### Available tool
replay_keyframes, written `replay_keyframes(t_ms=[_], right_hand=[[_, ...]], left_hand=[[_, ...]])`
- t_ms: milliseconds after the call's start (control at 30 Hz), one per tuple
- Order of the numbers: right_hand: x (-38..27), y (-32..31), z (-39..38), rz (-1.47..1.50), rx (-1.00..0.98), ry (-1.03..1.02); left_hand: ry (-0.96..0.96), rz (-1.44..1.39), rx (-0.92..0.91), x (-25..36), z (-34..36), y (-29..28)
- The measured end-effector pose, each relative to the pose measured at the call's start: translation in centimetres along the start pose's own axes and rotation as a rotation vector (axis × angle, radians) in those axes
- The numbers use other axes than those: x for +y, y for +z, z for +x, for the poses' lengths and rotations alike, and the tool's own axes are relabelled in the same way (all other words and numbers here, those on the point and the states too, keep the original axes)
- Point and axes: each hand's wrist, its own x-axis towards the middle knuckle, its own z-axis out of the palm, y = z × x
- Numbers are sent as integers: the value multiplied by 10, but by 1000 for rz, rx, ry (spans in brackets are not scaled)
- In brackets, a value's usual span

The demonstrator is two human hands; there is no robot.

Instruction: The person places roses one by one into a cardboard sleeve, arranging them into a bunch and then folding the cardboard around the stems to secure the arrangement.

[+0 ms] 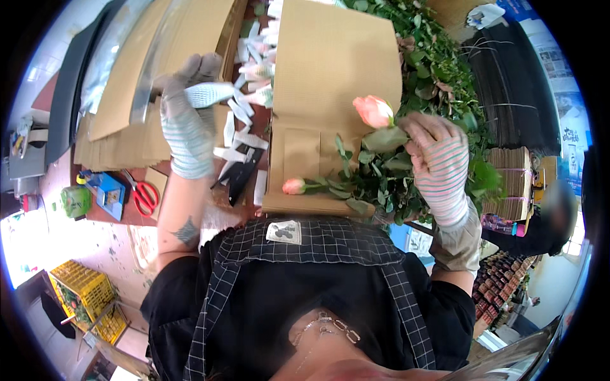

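My right hand [438,162], in a striped knit glove, grips a pink rose [373,111] by its leafy stem just below the bloom. A second pink rose [294,186] lies on its side on the brown corrugated cardboard sheet [330,70] in front of me. My left hand [189,120], also gloved, is raised over the table and holds a small white mesh sleeve [208,94] between its fingers. More white sleeves [244,120] lie scattered on the table between the cardboard stacks.
Black pruning shears [240,174] lie by the cardboard sheet. Red-handled scissors [145,193] and a blue tool [107,190] sit at the left. A heap of green rose stems [432,57] fills the right. Yellow crates [82,295] stand on the floor.
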Motion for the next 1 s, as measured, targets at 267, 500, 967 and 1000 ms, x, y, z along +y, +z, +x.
replay_keyframes(t_ms=[267,500,967,1000], right_hand=[[-36,139,-23,478,-688,-22],[-37,175,-37,584,-686,-140],[35,107,-92,154,-996,219],[31,111,-101,183,-941,294]], left_hand=[[217,1290,-211,-33,-48,-67],[75,1231,-872,-60,-74,-49],[-27,1478,-1443,-82,-80,-16],[-21,1463,-1427,-86,-82,-20]])
